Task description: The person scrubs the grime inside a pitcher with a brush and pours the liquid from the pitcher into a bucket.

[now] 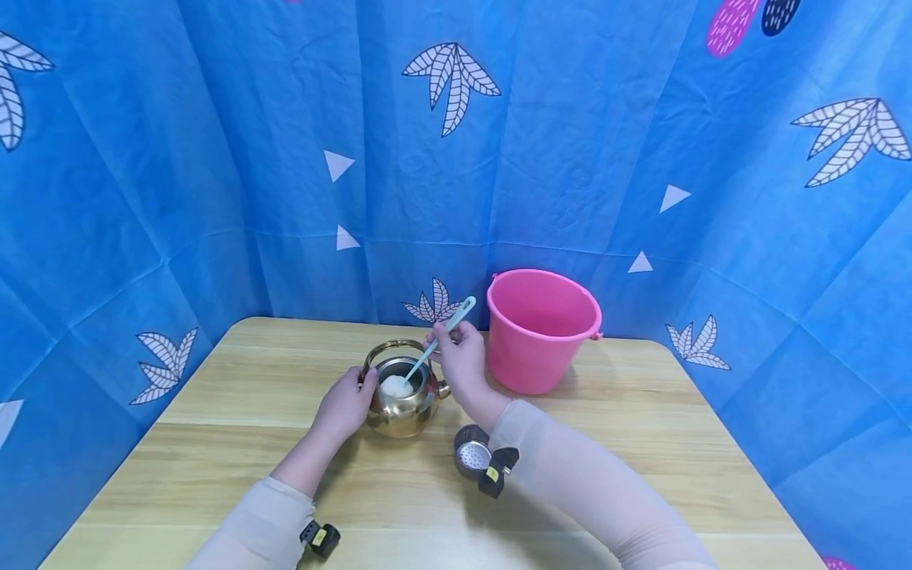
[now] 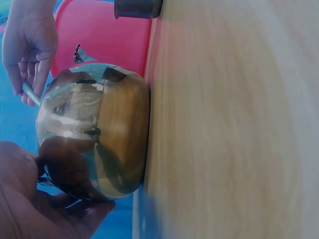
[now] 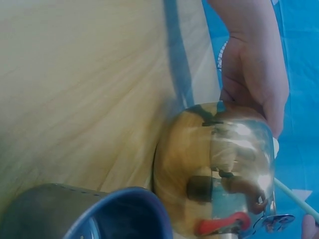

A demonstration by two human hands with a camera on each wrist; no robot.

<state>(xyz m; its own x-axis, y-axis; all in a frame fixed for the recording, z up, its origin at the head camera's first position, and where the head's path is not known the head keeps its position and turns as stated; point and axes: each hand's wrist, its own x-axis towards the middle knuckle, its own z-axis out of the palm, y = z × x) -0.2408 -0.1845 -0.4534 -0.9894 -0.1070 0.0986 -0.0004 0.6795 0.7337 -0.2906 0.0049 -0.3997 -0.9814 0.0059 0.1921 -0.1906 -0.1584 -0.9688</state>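
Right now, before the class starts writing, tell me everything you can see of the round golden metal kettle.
The round, mirror-shiny golden kettle, metallic in look, stands upright on the pale wooden table. Its arched handle is raised over an open mouth without a lid; in the head view, its spout points right. Something white shows in the mouth, where a slim pale green stick, held in the right hand, reaches in. The left hand holds its left side.

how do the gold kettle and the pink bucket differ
The kettle is shiny gold; the bucket is duller pink. The kettle is low and rounded; the bucket is taller, flaring upward. The left hand holds the kettle; no hand grips the bucket. Both stand upright on the table, open-topped.
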